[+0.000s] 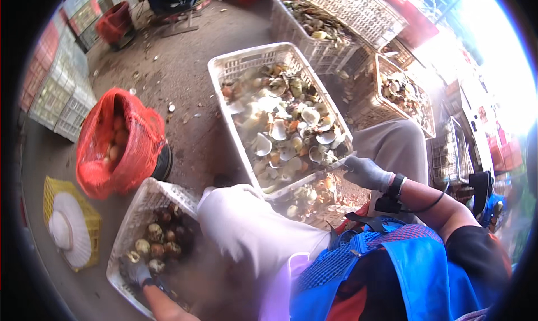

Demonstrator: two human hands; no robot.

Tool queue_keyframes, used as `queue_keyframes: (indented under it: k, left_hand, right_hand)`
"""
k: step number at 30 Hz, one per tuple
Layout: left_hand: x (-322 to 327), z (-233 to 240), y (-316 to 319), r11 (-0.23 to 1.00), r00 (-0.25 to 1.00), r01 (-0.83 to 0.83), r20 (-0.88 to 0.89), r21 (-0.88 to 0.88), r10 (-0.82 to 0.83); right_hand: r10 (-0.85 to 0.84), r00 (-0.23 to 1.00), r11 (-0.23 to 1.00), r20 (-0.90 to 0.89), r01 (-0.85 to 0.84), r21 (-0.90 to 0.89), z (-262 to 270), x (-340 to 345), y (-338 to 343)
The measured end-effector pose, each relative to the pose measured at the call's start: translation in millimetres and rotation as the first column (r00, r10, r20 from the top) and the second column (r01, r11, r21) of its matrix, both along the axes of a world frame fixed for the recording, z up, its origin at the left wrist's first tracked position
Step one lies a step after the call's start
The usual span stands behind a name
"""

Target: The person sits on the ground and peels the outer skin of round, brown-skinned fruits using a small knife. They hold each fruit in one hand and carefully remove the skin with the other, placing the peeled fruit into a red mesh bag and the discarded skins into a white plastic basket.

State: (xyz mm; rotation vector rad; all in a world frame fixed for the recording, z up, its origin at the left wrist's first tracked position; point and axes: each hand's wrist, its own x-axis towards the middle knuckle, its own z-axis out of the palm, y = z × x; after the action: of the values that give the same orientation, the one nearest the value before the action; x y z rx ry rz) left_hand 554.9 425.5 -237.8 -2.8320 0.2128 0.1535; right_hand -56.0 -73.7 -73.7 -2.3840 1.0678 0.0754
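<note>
At the lower left, my left hand, in a grey glove, reaches into a white plastic crate. Its fingers are around a mottled round bulb that looks like an onion; more such bulbs lie beside it. My right hand, also gloved, is closed by the near right corner of a larger white crate. Something thin and pale pokes out from its fingers, perhaps a small knife; its handle is hidden. Curved pale peels or shells fill much of the larger crate.
A red mesh sack of round bulbs stands at the left, near a yellow crate with a pale hat against it. Crates of scraps stand at the upper right, stacked crates at the far left. Scraps litter the floor.
</note>
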Motion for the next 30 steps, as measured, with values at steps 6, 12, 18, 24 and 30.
queue_keyframes:
  k: [6, 12, 18, 24, 30]
  left_hand:
    - [-41, 53, -16, 0.988, 0.991, 0.077, 0.119, -0.132, -0.062]
    - [-75, 68, 9, 0.539, 0.977, -0.21, -0.185, -0.815, 0.101]
    - [-152, 162, -118, -0.653, 0.586, -0.757, -0.444, -0.003, -0.677]
    - [-238, 256, -223, -0.571, 0.54, -0.813, -0.219, 0.112, -0.813]
    - [-342, 270, -320, -0.181, 0.417, -0.758, -0.252, -0.626, -0.873]
  right_hand:
    - [0.167, 0.985, 0.985, -0.04, -0.169, -0.048, -30, -14, -13]
    - [0.1, 0.986, 0.987, -0.133, -0.081, 0.142, -11, 22, -31]
    - [0.279, 0.909, 0.959, 0.31, -0.243, -0.148, -30, 96, -98]
    - [0.159, 0.946, 0.978, 0.282, -0.189, 0.084, 78, 88, -64]
    - [-0.003, 0.814, 0.896, 0.581, -0.256, 0.362, 118, 15, 3]
